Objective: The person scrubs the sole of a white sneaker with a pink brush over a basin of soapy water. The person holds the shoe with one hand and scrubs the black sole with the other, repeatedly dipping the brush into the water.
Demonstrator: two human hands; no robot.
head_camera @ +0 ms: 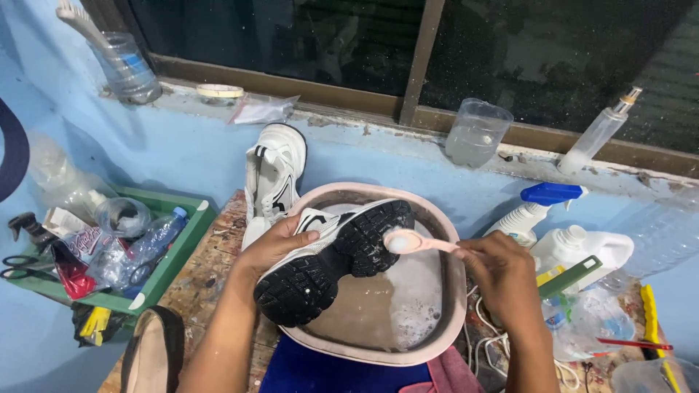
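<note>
Left hand (pixel 273 247) clamps white sneaker (pixel 331 255), knobbly black sole up; right hand (pixel 502 273) grips pink brush (pixel 415 242) over sudsy pink basin (pixel 444 320).

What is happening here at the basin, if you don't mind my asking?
A person holds a white sneaker sole-up in the left hand over a pink basin of murky, soapy water. The right hand presses a pink brush against the black sole. A second white sneaker leans against the blue wall behind, and cleaning bottles stand to the right.
</note>
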